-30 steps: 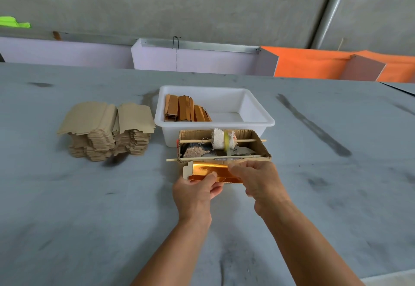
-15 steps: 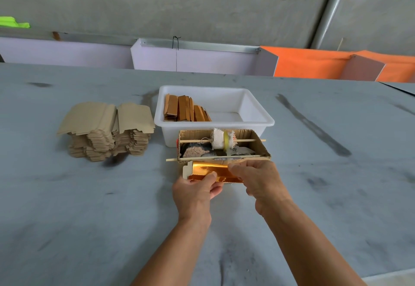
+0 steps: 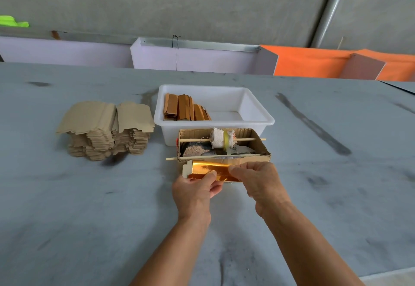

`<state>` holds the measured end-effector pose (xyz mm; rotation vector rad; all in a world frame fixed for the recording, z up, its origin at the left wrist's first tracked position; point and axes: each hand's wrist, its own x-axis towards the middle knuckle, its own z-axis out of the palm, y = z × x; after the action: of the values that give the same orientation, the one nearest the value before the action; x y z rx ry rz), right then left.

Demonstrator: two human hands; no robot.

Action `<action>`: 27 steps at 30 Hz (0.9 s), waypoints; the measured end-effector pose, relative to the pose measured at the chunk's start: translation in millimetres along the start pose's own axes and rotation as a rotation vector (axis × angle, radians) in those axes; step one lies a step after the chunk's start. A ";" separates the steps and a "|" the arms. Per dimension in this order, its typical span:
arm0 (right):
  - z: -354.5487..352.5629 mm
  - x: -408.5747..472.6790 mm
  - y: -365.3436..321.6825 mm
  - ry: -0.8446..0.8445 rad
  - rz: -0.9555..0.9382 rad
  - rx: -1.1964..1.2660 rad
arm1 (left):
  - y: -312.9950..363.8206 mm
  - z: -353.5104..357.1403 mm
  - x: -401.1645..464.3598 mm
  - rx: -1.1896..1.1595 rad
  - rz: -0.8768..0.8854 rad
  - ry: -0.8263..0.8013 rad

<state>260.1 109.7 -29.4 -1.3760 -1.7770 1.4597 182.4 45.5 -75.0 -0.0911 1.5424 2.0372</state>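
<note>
A folded gold-foil card piece [image 3: 207,170] lies just in front of a small open cardboard box [image 3: 265,148]. My left hand [image 3: 194,190] holds its near edge, thumb on top. My right hand [image 3: 258,179] pinches its right part between thumb and fingers. The box has two thin wooden sticks [image 3: 244,139] across it, and a roll wrapped in white cloth with yellow tape [image 3: 221,138] sits on the far stick. A strip of the tape runs down toward the gold piece.
A white plastic tub [image 3: 258,110] behind the box holds several folded gold pieces [image 3: 184,107] at its left end. A stack of flat tan card blanks [image 3: 105,130] stands to the left. The grey table ends at purple and orange panels [image 3: 314,63] behind.
</note>
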 end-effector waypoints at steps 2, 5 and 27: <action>1.1 1.1 2.0 0.006 0.004 -0.002 | 0.4 -0.5 -0.7 -0.006 0.003 -0.009; 2.5 3.2 4.4 0.019 0.005 -0.006 | 1.0 -0.5 -1.4 -0.005 0.003 -0.015; -4.4 -10.6 31.5 -0.105 -0.114 0.100 | -0.7 -4.1 -8.4 -0.041 0.018 -0.061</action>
<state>280.6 100.3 -54.3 -1.1494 -1.7885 1.5618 188.5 38.5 -73.7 -0.0300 1.4697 2.0670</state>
